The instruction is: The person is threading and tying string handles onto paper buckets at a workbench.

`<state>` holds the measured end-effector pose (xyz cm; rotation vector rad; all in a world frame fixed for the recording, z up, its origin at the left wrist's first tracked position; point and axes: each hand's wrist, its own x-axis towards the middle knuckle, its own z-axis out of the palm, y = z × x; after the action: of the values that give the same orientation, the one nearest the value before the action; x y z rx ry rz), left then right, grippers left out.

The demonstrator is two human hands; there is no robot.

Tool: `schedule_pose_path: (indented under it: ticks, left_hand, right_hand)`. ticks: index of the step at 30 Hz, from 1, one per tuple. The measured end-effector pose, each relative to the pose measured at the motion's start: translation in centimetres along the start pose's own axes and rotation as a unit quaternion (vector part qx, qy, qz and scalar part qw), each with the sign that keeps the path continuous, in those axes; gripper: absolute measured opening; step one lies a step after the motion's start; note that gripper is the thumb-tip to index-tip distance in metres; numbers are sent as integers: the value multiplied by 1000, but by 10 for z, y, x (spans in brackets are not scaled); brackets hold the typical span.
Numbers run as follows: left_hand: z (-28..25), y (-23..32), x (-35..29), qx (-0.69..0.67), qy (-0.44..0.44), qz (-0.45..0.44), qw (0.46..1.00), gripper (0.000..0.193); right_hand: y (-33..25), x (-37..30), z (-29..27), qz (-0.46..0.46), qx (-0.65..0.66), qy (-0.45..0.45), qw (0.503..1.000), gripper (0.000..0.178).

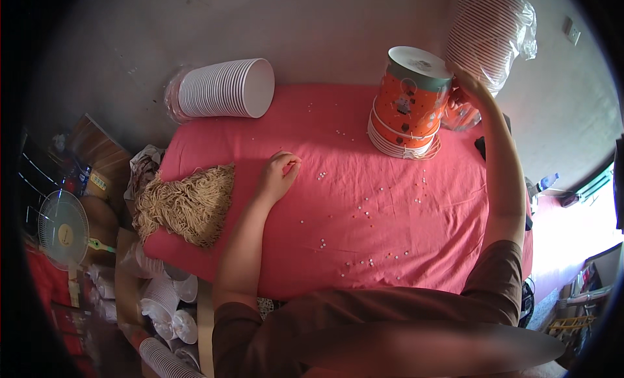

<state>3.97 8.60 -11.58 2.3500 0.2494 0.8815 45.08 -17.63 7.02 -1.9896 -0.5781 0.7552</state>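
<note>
Upside down at the far right of the pink cloth stands a stack of paper buckets; the top orange bucket [406,98] has a green band and a white base. My right hand [463,85] is at its upper right edge, gripping it, with some fingers hidden. Thin cords [426,150] hang around the white rims below. Over the middle left of the cloth, my left hand [281,173] is closed, its fingers curled against the thumb; whatever it may hold is hidden. Small white and orange beads [367,214] lie scattered to its right.
A heap of beige cords [188,206] lies at the cloth's left edge. White buckets [224,89] lie nested on their side at the back left. A tall plastic-wrapped stack [484,37] rises behind my right hand. A fan [63,230] and white cups [162,300] are at left.
</note>
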Motion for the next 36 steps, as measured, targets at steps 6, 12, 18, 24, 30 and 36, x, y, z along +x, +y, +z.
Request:
schedule_pose_path:
  ticks: [6, 12, 18, 24, 30, 36]
  left_hand:
    - [2, 2, 1, 4, 7, -5, 1000, 8]
    - [2, 1, 1, -8, 9, -6, 1000, 8]
    - [1, 2, 1, 7, 9, -3, 1000, 9]
    - [3, 1, 1, 6, 8, -14, 1000, 8]
    - [2, 0, 1, 14, 8, 0, 1000, 7]
    - [1, 4, 1, -6, 3, -21, 1000, 7]
  right_hand:
    - [20, 5, 4, -27, -20, 9, 999, 63]
    - [21, -5, 14, -42, -36, 24, 998, 63]
    - [20, -15, 16, -34, -57, 10, 998, 68]
    - [22, -11, 15, -32, -93, 24, 995, 68]
    - [26, -8, 16, -29, -118, 28, 992, 68]
    - [31, -9, 17, -35, -128, 33, 991, 88]
